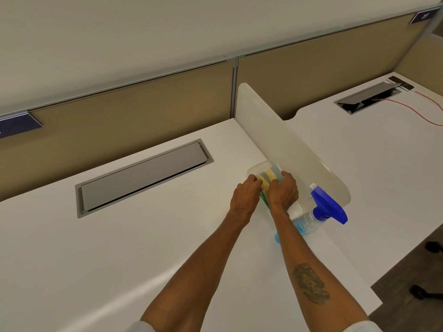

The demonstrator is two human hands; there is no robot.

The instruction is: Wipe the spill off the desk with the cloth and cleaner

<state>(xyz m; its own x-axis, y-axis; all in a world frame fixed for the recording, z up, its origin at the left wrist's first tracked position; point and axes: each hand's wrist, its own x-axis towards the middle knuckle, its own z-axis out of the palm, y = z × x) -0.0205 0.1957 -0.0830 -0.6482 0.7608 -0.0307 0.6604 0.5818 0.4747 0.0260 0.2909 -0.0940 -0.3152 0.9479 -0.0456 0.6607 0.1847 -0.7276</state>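
Against the frosted divider (275, 130), on the white desk (143, 236), a clear bin (254, 170) holds a row of folded cloths (269, 177) (yellow, green, blue). Both hands reach in: the left hand (245, 196) and right hand (282, 190) have fingers curled among the cloths, though a firm pinch cannot be confirmed. The sprayer (327, 207) stands just beside the right wrist; a careless withdrawal could topple it. No spill is discernible.
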